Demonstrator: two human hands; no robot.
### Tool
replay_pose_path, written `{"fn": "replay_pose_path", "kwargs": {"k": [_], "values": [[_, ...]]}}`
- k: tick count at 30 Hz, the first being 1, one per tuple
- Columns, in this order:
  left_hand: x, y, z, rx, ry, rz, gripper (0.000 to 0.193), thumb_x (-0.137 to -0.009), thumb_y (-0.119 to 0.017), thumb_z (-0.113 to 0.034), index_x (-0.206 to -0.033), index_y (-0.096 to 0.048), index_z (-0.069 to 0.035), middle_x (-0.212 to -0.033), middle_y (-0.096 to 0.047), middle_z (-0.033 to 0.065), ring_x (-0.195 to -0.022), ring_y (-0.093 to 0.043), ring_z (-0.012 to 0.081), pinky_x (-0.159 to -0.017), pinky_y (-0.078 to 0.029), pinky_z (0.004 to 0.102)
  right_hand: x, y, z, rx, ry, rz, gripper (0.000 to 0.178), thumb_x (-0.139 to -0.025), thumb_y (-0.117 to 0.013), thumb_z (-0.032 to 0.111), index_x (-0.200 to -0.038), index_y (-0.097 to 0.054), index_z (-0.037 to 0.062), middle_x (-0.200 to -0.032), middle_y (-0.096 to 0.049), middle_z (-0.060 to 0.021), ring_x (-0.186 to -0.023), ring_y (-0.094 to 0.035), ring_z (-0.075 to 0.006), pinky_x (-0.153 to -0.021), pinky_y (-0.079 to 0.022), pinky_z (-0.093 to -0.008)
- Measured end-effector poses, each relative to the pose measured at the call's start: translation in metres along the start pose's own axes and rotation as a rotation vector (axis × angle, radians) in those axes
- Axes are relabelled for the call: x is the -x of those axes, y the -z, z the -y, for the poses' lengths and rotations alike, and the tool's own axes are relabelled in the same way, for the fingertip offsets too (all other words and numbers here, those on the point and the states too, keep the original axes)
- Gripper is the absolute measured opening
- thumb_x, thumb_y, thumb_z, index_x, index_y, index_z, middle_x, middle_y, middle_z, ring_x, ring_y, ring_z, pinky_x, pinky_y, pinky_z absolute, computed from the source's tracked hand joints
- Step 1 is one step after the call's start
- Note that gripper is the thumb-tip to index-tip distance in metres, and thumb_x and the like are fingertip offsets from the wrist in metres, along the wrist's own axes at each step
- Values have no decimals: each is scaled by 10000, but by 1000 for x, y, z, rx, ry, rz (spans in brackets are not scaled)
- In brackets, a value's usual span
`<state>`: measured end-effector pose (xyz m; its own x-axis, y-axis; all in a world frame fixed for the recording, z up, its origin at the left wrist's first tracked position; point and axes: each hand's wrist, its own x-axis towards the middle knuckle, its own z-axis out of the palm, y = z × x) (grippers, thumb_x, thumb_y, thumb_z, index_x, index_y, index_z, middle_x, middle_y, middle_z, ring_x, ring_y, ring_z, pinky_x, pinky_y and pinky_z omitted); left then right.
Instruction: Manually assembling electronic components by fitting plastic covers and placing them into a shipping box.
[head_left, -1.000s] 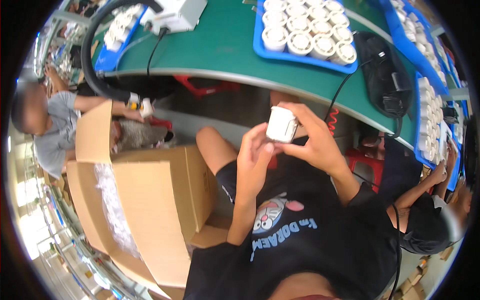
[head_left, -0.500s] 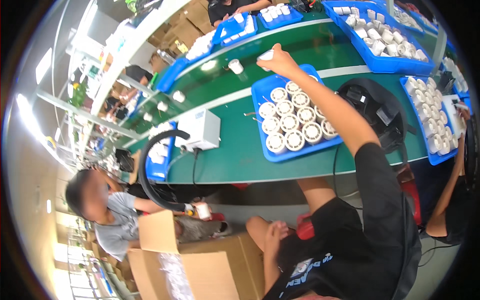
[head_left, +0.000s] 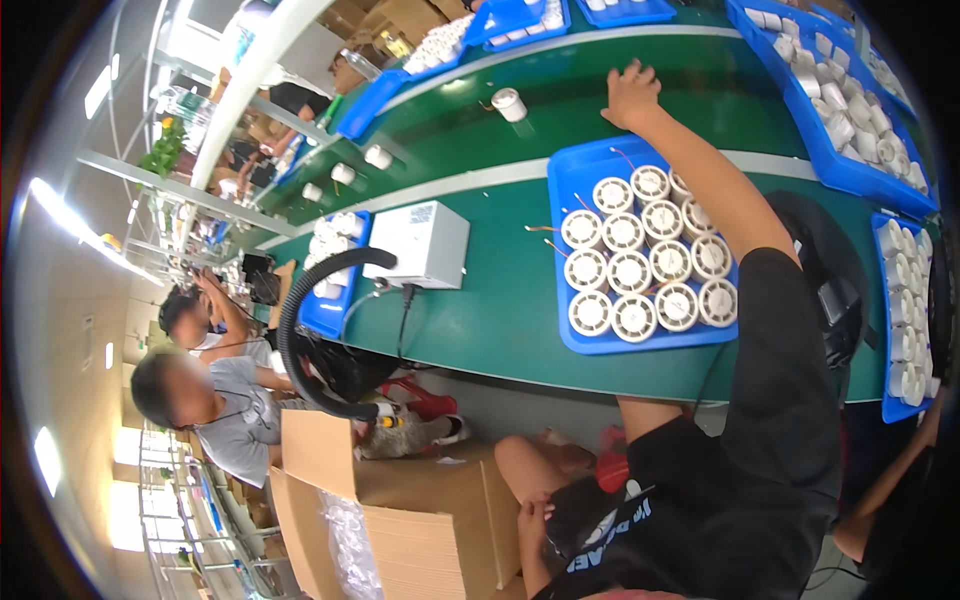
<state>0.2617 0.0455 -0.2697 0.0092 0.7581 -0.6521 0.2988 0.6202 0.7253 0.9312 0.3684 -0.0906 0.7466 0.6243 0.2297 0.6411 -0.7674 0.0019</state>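
Observation:
My right hand (head_left: 632, 97) reaches out over the far green strip, beyond the tray, its fingers spread and nothing visible in them. Below that forearm lies a blue tray (head_left: 562, 335) packed with round white slotted-face units (head_left: 628, 270), some with thin wires sticking out. The arm hides part of its far right corner. To the left of the hand, a single white cylinder (head_left: 509, 104) with a short wire stands on the green strip. My left hand (head_left: 537, 510) rests low by my thigh, its fingers loosely extended, holding nothing I can see.
A white box (head_left: 425, 245) with a black hose (head_left: 290, 330) stands left of the tray. An open carton (head_left: 420, 550) sits at lower left. A black bag (head_left: 825, 250) lies right of the tray; blue bins (head_left: 815, 165) hold white parts. A co-worker (head_left: 230, 400) sits at left.
My right hand has moved right along the strip and opened; the white part it held is no longer seen in it. My left hand has shifted slightly downward, and the view has tilted.

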Motion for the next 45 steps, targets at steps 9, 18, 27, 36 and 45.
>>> {"fn": "replay_pose_path", "kwargs": {"k": [9,18,27,36,45], "values": [[40,-10,-51,30,-95,79,267,-983,-540,-212,-1161,-575,-16,-1059,-644,79,-904,-621,139,-762,-479,249,107,82,-59,-124,620,175,284,-772,-617,241,-948,-688,30,-929,-687,-191,-869,-672,-363,-750,-547,-467],[170,53,-124,-129,-512,142,343,-947,-585,-137,-1259,-532,-6,-1161,-615,105,-1061,-597,187,-944,-468,321,61,-17,-91,-261,827,268,676,-795,-686,312,-1343,-490,-30,-1392,-488,-225,-1296,-465,-342,-1104,-345,-386],[292,229,-84,-223,-427,-974,185,-910,-639,-176,-1006,-662,-19,-831,-682,55,-808,-632,115,-750,-507,289,84,28,-60,-416,491,38,592,-858,-607,452,-1224,-573,-12,-1157,-624,-259,-1072,-589,-413,-947,-442,-436],[178,346,-42,-1034,327,-999,690,-799,-612,-622,-1075,-614,11,-1049,-673,213,-1015,-651,343,-830,-518,463,160,127,-9,-1120,758,-99,440,-1014,-436,258,-1339,-479,-35,-1307,-543,-190,-1135,-579,-277,-928,-504,-346],[224,354,-21,-780,-17,-1143,634,-776,-698,-281,-1284,-456,12,-1139,-625,243,-1070,-605,382,-908,-485,438,463,-34,221,-1955,-33,1934,392,-979,-428,459,-1059,-602,117,-927,-653,-76,-808,-616,-213,-649,-513,-343]]}}
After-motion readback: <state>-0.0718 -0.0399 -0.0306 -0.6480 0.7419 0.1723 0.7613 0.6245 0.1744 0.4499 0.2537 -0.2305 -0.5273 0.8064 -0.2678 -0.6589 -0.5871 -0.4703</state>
